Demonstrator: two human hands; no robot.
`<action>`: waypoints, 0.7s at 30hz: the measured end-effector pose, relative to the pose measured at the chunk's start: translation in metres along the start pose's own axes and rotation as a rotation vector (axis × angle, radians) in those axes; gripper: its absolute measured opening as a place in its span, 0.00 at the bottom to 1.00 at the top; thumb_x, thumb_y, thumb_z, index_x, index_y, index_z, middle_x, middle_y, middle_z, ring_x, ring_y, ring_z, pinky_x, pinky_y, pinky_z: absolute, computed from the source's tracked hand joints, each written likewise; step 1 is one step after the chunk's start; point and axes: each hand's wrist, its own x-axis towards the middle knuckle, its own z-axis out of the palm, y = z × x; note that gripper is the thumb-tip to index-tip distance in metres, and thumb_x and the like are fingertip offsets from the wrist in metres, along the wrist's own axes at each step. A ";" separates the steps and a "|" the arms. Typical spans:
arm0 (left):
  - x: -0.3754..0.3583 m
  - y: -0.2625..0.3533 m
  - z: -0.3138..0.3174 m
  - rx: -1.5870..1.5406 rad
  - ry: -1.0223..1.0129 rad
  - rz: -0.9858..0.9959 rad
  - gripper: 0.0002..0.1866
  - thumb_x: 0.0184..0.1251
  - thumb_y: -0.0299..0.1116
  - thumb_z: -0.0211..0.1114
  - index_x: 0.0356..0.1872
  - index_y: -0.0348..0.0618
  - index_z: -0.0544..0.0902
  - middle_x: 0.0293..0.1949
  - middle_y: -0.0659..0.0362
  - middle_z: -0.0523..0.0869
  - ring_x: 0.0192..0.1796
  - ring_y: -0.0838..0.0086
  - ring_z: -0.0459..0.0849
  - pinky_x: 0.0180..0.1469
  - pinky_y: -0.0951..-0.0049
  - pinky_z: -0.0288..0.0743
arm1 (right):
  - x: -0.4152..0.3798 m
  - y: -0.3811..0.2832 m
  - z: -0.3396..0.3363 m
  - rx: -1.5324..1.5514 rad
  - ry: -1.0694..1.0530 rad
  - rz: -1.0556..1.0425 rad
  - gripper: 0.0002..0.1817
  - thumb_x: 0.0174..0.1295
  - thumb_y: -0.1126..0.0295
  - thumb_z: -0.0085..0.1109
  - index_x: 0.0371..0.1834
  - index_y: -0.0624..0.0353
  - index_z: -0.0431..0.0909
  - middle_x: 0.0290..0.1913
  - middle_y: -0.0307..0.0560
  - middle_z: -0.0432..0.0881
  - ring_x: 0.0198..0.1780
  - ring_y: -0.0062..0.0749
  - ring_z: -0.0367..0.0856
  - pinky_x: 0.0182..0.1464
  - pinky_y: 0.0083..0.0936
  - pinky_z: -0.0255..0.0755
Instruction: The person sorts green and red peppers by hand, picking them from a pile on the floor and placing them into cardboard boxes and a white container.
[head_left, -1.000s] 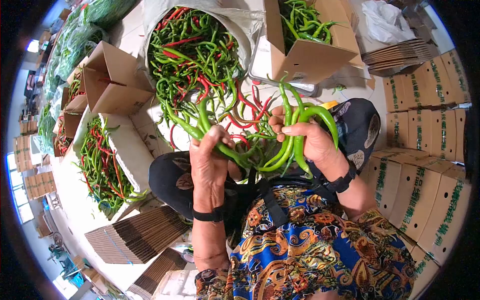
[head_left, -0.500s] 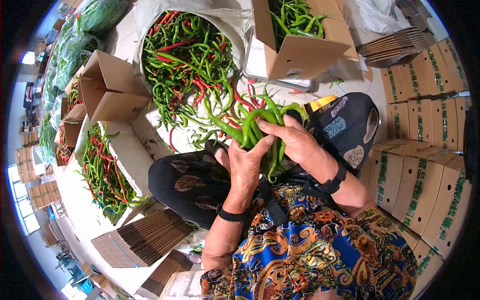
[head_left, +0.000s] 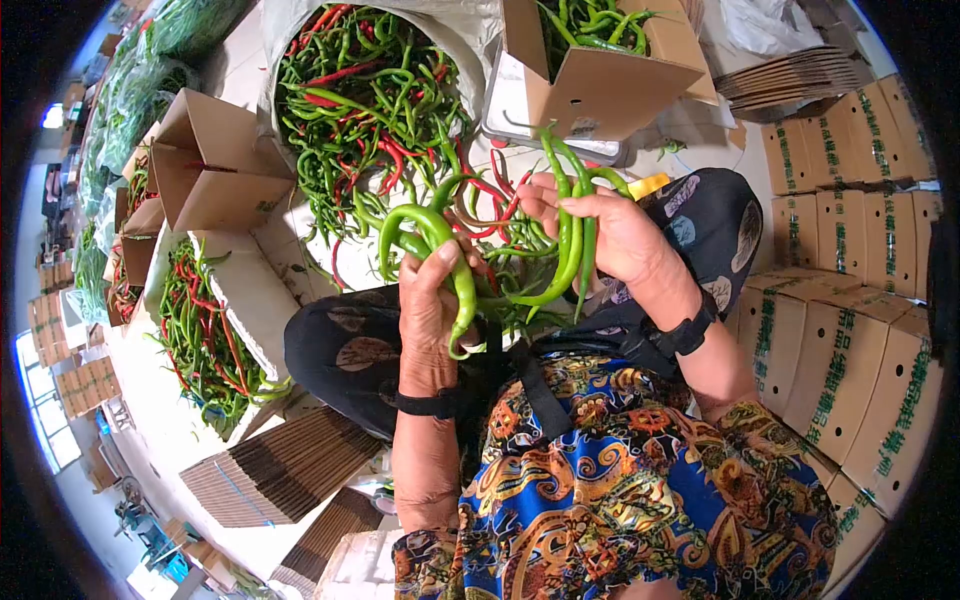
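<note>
My left hand (head_left: 432, 290) is closed round a few green chili peppers (head_left: 448, 255), thumb pressed across them. To its right, my right hand (head_left: 610, 225) grips more long green chili peppers (head_left: 570, 240) between thumb and fingers, their tips hanging down. Both hands are raised over my lap. Beyond them a white sack (head_left: 272, 100) lies with its mouth toward me, and green and red chili peppers (head_left: 385, 120) spill out of it onto the floor. Some loose red chilies (head_left: 485, 190) lie just past my hands.
A cardboard box (head_left: 620, 90) of green chilies stands on a scale (head_left: 500, 115) at the back. Left are an open carton (head_left: 225, 200) and a white box (head_left: 255, 310) of mixed chilies. Flat cardboard (head_left: 290, 465) is stacked nearby. Printed cartons (head_left: 830, 370) are piled at the right.
My hands have moved apart, the left one leftward and the right one slightly up and right. The green chilies bunched between them are now split between the two hands.
</note>
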 end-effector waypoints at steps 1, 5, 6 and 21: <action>-0.001 0.000 0.000 0.032 -0.026 0.003 0.23 0.58 0.34 0.65 0.52 0.33 0.72 0.34 0.58 0.78 0.35 0.74 0.76 0.40 0.71 0.74 | -0.001 -0.003 0.006 0.001 -0.025 -0.007 0.26 0.59 0.77 0.51 0.63 0.71 0.65 0.59 0.59 0.75 0.60 0.43 0.76 0.58 0.32 0.74; -0.007 -0.001 0.008 0.023 -0.043 0.023 0.25 0.58 0.35 0.66 0.53 0.34 0.71 0.31 0.62 0.74 0.35 0.75 0.74 0.40 0.71 0.74 | -0.009 -0.006 0.021 0.021 -0.076 -0.021 0.28 0.58 0.76 0.48 0.64 0.70 0.64 0.60 0.60 0.74 0.58 0.43 0.78 0.58 0.33 0.74; -0.009 0.000 0.008 -0.001 -0.048 0.023 0.25 0.57 0.35 0.67 0.54 0.35 0.71 0.30 0.62 0.73 0.35 0.75 0.74 0.40 0.70 0.74 | -0.011 -0.007 0.020 0.030 -0.080 -0.020 0.28 0.57 0.76 0.48 0.64 0.70 0.64 0.60 0.60 0.74 0.56 0.42 0.78 0.57 0.33 0.74; -0.013 0.002 0.010 -0.425 -0.301 -0.084 0.30 0.52 0.38 0.64 0.57 0.36 0.68 0.38 0.54 0.78 0.41 0.65 0.80 0.42 0.66 0.80 | -0.011 -0.012 0.015 0.075 -0.142 0.035 0.21 0.62 0.76 0.48 0.59 0.70 0.68 0.56 0.58 0.78 0.51 0.35 0.79 0.52 0.28 0.76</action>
